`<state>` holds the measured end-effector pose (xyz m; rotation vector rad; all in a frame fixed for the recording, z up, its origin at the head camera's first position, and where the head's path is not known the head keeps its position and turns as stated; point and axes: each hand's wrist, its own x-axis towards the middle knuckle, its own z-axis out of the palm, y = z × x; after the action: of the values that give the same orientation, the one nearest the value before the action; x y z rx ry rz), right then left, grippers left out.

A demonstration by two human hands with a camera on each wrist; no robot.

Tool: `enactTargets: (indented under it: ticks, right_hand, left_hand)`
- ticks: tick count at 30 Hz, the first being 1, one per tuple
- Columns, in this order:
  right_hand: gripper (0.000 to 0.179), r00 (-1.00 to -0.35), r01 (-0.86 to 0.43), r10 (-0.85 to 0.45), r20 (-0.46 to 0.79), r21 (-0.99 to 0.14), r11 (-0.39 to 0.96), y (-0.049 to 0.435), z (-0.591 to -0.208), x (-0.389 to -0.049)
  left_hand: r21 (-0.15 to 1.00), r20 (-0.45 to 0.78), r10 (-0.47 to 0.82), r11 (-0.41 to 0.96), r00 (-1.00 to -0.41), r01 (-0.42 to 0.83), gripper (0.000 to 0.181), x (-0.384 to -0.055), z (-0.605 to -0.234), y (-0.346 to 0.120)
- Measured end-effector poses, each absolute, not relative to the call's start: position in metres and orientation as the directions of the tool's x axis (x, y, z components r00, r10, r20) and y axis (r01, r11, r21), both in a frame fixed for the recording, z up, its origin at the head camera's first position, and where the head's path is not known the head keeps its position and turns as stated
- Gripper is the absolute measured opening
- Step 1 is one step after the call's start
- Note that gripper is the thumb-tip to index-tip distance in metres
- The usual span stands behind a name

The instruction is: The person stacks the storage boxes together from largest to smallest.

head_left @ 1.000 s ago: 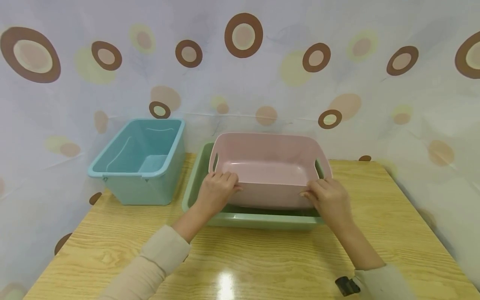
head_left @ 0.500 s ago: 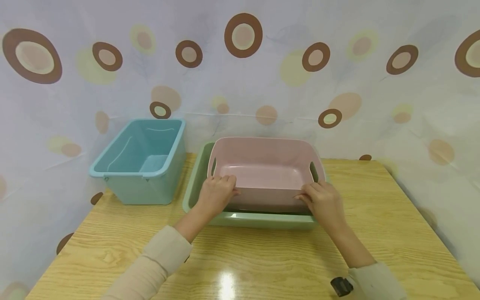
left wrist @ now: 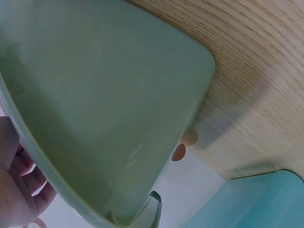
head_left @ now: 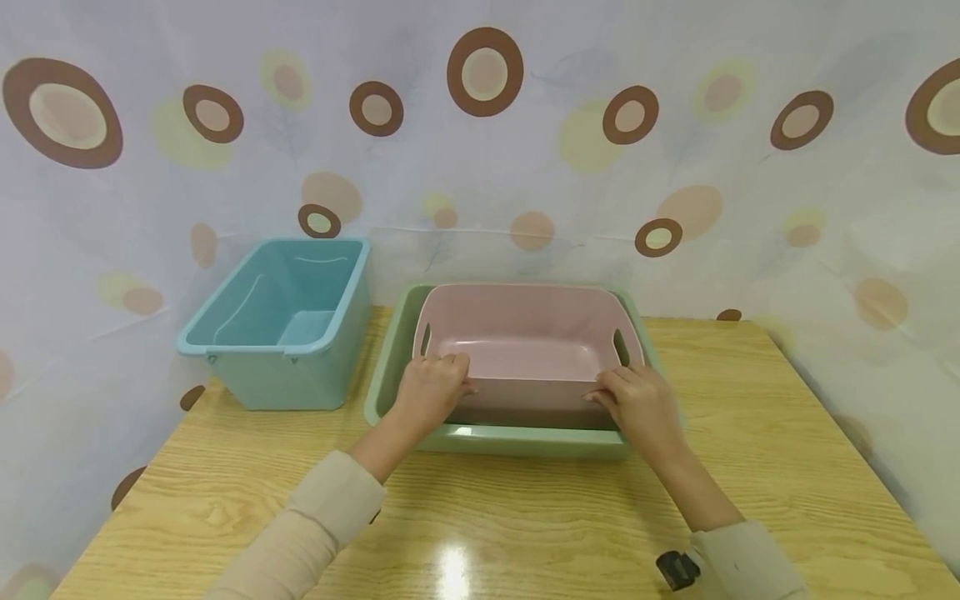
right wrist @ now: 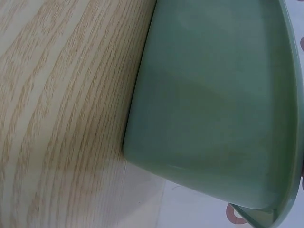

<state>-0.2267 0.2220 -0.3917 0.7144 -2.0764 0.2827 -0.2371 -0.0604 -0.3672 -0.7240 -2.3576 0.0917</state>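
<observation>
A pink plastic storage bin (head_left: 525,404) with slot handles in its short sides sits inside a larger green bin (head_left: 525,442) on the table. My left hand (head_left: 433,387) grips the pink bin's near rim toward its left corner, fingers curled over the edge. Toward the right corner, my right hand (head_left: 637,408) pinches the same rim between thumb and fingers. In the left wrist view, the green bin's wall (left wrist: 104,95) fills the middle and part of my left hand (left wrist: 21,185) shows beyond its rim. The right wrist view is mostly green bin wall (right wrist: 209,104); my right hand is largely hidden there.
A blue bin (head_left: 273,375) stands on the wooden table (head_left: 487,517) to the left, a small gap from the green bin. Behind the table hangs a white cloth (head_left: 555,183) patterned with brown rings.
The pink bin has come down and slightly left into the green bin, its tilt lessening. Both hands keep their hold on its rim, the right hand moving left and down with it.
</observation>
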Motion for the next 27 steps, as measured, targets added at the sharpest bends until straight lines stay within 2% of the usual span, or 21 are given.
enactTargets:
  ticks: [8, 15, 27]
  right_hand:
    - [0.024, -0.500, -0.561, -0.386, 0.776, 0.049, 0.826, 0.2215, -0.3923, -0.2277]
    - [0.022, -0.567, -0.544, -0.388, 0.727, 0.024, 0.839, 0.2204, -0.3910, -0.2291]
    - [0.023, -0.739, -0.493, -0.382, 0.555, -0.059, 0.868, 0.2209, -0.3841, -0.2308]
  left_hand:
    - [-0.204, 0.552, 0.512, 0.848, -0.659, 0.489, 0.038, -0.2389, -0.3712, -0.0611]
    - [-0.210, 0.540, 0.508, 0.853, -0.671, 0.477, 0.038, -0.2395, -0.3734, -0.0606]
    - [-0.178, 0.512, 0.501, 0.856, -0.698, 0.484, 0.036, -0.2388, -0.3774, -0.0599]
